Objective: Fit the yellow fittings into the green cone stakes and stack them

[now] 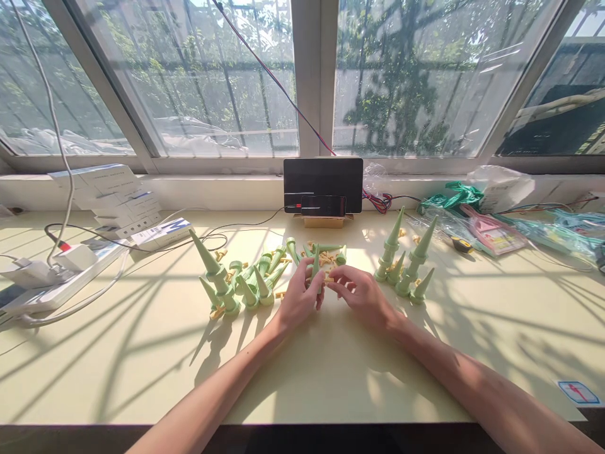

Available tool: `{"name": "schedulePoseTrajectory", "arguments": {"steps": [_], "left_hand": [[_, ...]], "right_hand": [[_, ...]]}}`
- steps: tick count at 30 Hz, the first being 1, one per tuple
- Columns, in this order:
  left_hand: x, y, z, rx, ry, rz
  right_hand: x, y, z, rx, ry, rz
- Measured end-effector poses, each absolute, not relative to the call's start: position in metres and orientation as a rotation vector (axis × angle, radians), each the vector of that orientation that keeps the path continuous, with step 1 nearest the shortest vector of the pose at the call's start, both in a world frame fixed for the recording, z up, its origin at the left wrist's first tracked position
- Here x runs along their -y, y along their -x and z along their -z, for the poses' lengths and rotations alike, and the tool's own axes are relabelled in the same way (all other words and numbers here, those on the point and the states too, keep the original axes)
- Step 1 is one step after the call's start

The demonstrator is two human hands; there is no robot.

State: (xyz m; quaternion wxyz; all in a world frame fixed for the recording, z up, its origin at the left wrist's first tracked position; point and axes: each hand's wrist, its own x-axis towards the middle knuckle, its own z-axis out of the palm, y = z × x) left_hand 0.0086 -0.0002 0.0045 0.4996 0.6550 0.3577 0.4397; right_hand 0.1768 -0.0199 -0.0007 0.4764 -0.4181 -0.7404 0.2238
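Both hands meet at the middle of the pale table (142,353). My left hand (299,297) is closed round a green cone-shaped spike (315,265) that points upward. My right hand (360,293) pinches at the base of that spike, fingers bent; a small tan piece seems to sit between them. Behind the hands lies a heap of green spikes (265,268) mixed with small tan pieces (326,257). To the right stand several green spikes stacked upright (407,265). On the left, more stand upright, the tallest a stacked spike (215,277).
A dark tablet with a phone on a wooden stand (323,186) sits at the back under the window. A white power strip with cables (57,268) and stacked boxes (113,198) lie at the left. Plastic bags and packaging (491,217) clutter the right. A sticker (578,392) lies near the front right edge.
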Motion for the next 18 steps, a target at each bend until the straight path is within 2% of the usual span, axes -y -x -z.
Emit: {"name": "schedulePoseTrajectory", "arguments": {"steps": [18], "left_hand": [[0.0007, -0.0081, -0.004, -0.83, -1.643, -1.049]], "right_hand": [[0.0201, -0.1776, 0.001, 1.779, 1.071, -0.542]]}}
